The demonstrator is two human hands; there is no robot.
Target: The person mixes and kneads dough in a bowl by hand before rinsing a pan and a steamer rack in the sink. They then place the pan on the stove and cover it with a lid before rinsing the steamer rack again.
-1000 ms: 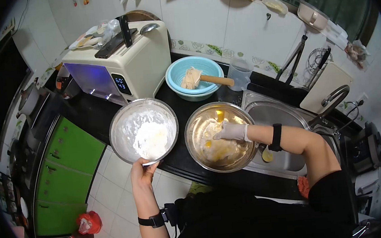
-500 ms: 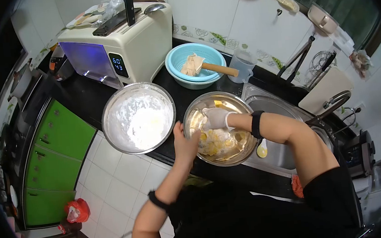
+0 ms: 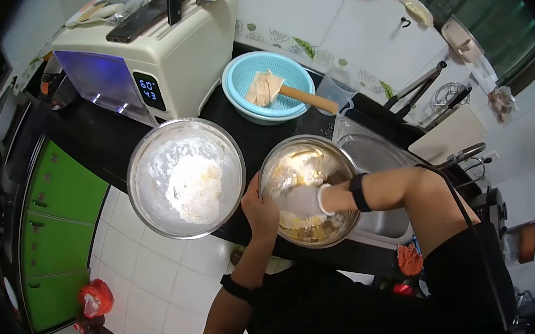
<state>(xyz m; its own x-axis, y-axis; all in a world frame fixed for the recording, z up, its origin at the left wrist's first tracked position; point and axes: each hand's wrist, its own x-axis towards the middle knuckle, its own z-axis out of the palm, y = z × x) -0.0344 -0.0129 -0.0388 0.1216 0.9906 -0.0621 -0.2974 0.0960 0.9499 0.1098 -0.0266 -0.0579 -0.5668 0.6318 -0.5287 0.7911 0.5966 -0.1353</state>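
My left hand [image 3: 261, 211] grips the left rim of a steel mixing bowl [image 3: 339, 172], its fingers curled against the outer side. Inside that bowl is my right hand [image 3: 302, 201], in a whitish glove and blurred by motion. Its fingers are hidden, so what it holds cannot be made out. A pale floury mixture [image 3: 298, 165] with yellow patches lies around the glove. To the left stands a second steel bowl [image 3: 151, 206], coated with white powder, with a white floury heap [image 3: 196, 192] in it.
Behind the bowls, a light blue colander [image 3: 240, 74] holds a pale cloth and a wooden-handled tool [image 3: 309, 98]. A clear plastic jug [image 3: 337, 88] is beside it. The cream countertop appliance [image 3: 175, 60] stands back left. A steel sink [image 3: 374, 151] lies to the right.
My right hand has moved nearer to me within the bowl. My left hand has closed on the bowl's rim. The head view has shifted, and my right arm now covers the white spoon's earlier spot.
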